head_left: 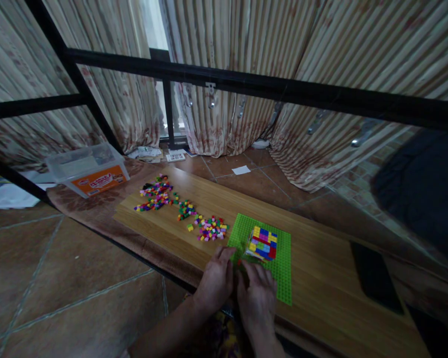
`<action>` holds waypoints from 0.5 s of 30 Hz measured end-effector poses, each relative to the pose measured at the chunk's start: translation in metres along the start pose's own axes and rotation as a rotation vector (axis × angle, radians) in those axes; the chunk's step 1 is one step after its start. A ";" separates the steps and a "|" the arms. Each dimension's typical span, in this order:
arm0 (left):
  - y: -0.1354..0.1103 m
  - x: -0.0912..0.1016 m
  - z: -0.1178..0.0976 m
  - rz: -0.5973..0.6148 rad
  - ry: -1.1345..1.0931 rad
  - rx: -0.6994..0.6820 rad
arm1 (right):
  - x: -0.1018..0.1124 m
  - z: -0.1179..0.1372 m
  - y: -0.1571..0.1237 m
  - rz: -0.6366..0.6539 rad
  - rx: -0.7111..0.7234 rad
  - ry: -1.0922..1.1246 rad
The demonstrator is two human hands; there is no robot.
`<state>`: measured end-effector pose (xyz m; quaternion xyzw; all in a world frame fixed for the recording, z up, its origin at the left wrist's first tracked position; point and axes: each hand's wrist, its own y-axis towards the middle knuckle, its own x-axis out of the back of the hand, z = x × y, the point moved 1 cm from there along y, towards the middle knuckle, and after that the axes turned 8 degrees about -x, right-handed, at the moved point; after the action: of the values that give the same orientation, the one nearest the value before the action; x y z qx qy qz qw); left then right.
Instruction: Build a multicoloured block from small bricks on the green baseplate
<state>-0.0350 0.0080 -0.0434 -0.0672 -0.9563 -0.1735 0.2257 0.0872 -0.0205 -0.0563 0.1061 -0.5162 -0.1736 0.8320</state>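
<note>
In the head view, the only one, both hands meet low at the near left corner of a green plate. The left hand (214,278) reaches in from the left with its fingers bent together, the tips at the plate's left edge. The right hand (257,293) lies beside it, its fingers curled and slightly fanned over the near part of the plate (283,271). The gap between the two sets of fingertips is narrow, and a speck of red shows there; whether either hand grips it cannot be told, since the fingers and the shadow hide it. The model (262,243), a blocky build with a top patched in yellow, blue, red and purple, sits on the plate just beyond the right fingertips. Loose bricks (211,228) lie to the left of the plate in a many-coloured spread that thickens again at the board's far left end. Everything here rests on a long wooden board (317,278), with a black slab (376,276) flat at its right. Past the board's left end, a clear box (89,169) with an orange label stands on a brown cloth (65,199). Behind, a dark rail (246,79) crosses in front of striped curtains (246,30), and a white paper (241,170) lies on the tiled floor (108,253).
</note>
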 end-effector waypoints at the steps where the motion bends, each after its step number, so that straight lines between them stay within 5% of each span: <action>1: 0.000 0.002 0.000 -0.008 -0.008 0.015 | -0.004 0.002 0.003 0.016 -0.007 -0.017; 8: -0.005 0.012 0.000 0.015 -0.040 0.058 | -0.012 0.000 0.008 -0.018 -0.022 0.059; 15: 0.001 0.010 -0.012 0.049 -0.053 0.079 | 0.020 -0.005 0.017 -0.038 -0.025 0.203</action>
<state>-0.0383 0.0052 -0.0286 -0.0863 -0.9661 -0.1282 0.2069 0.1031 -0.0130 -0.0362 0.1227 -0.4251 -0.1842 0.8777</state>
